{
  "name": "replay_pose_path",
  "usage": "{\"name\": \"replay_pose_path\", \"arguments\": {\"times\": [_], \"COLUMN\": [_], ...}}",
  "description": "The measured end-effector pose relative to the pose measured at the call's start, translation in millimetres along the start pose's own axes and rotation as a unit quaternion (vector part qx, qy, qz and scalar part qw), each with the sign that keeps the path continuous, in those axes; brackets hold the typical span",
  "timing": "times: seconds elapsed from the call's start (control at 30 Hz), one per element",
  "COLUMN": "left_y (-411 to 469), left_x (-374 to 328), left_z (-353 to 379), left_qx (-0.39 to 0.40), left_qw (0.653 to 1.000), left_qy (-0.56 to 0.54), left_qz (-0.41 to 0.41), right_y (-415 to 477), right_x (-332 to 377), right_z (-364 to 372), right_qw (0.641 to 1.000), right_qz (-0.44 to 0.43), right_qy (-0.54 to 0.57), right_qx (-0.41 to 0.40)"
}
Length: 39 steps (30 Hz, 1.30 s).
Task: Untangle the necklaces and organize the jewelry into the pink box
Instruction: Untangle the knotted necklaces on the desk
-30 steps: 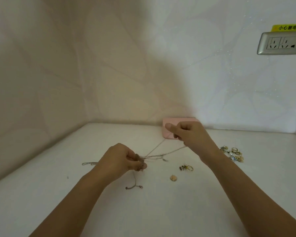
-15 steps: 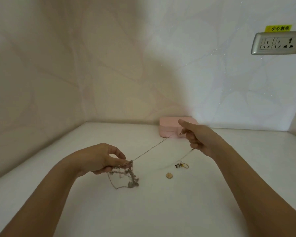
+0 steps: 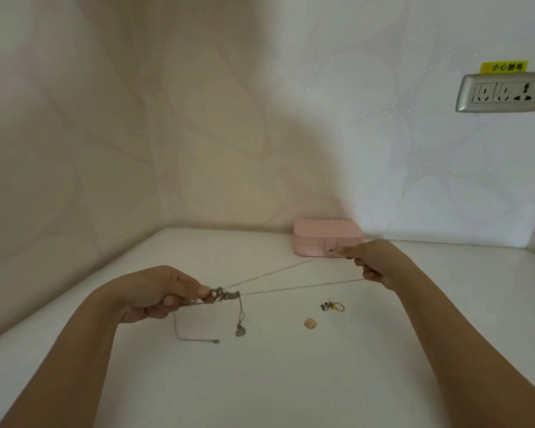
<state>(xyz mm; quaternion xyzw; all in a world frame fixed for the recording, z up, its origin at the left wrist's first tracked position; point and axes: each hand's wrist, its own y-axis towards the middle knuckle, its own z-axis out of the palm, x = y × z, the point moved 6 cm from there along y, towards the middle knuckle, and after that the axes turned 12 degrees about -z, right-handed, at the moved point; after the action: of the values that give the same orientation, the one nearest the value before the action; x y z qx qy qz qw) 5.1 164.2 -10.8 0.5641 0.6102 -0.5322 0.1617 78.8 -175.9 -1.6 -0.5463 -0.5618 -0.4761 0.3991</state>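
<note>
The right hand (image 3: 374, 261) is now farther from the left hand (image 3: 155, 291), up by the pink box (image 3: 325, 239) near the table's (image 3: 291, 381) back edge. Two chain strands (image 3: 291, 288) run taut between them instead of sagging. Below the knot (image 3: 224, 295), the loop has opened into a hanging pendant (image 3: 240, 330) and a loose clasp end (image 3: 198, 339).

Surface: a white table top (image 3: 291, 381), smooth and matt, set into a corner where two walls meet.
Back edge: a pink box (image 3: 325, 239) sits flat against the far wall, lid down, strap snapped over its front.
Middle right: a gold ring (image 3: 339, 306) lies just beside a few small dark pieces (image 3: 325, 306), too small to make out.
Near them: a little beige piece (image 3: 309, 323) lies alone, nearer the front.
Middle left: a chain end (image 3: 198, 339) of the necklaces lies curved on the top, clasp at its tip.
Beside it: a pendant (image 3: 240, 330) hangs down to the surface; touching or not, I can't tell.
</note>
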Motion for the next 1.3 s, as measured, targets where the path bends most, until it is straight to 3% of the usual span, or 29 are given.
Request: {"name": "replay_pose_path", "arguments": {"times": [0.1, 0.33, 0.43, 0.5, 0.57, 0.67, 0.77, 1.0, 1.3], "left_y": [4, 25, 33, 34, 34, 35, 36, 35, 32], "left_x": [7, -2, -5, -8, -11, -15, -18, -24, -26], "left_z": [-4, 2, 12, 14, 16, 19, 25, 43, 52], "left_qx": [-0.054, -0.114, -0.12, -0.125, -0.125, -0.114, -0.092, -0.04, -0.024], "left_qw": [0.997, 0.986, 0.978, 0.975, 0.975, 0.975, 0.973, 0.973, 0.977], "left_qy": [0.024, -0.12, -0.173, -0.184, -0.182, -0.19, -0.208, -0.228, -0.213], "left_qz": [-0.045, -0.001, -0.004, -0.002, 0.008, 0.02, 0.023, 0.023, 0.017], "right_y": [4, 11, 8, 0, -16, -43, -42, -23, -2], "right_x": [-1, -13, -3, 14, 29, 26, 10, -2, -10], "right_z": [2, 26, 40, 41, 53, 82, 92, 49, -6], "right_qw": [1.0, 0.997, 0.99, 0.953, 0.916, 0.859, 0.82, 0.861, 0.893], "right_qz": [-0.016, -0.021, -0.084, -0.166, -0.223, -0.22, -0.208, -0.137, -0.069], "right_qy": [0.018, 0.074, -0.07, -0.225, -0.262, -0.274, -0.331, -0.334, -0.396], "right_qx": [-0.016, 0.02, 0.086, 0.117, 0.208, 0.372, 0.418, 0.357, 0.201]}}
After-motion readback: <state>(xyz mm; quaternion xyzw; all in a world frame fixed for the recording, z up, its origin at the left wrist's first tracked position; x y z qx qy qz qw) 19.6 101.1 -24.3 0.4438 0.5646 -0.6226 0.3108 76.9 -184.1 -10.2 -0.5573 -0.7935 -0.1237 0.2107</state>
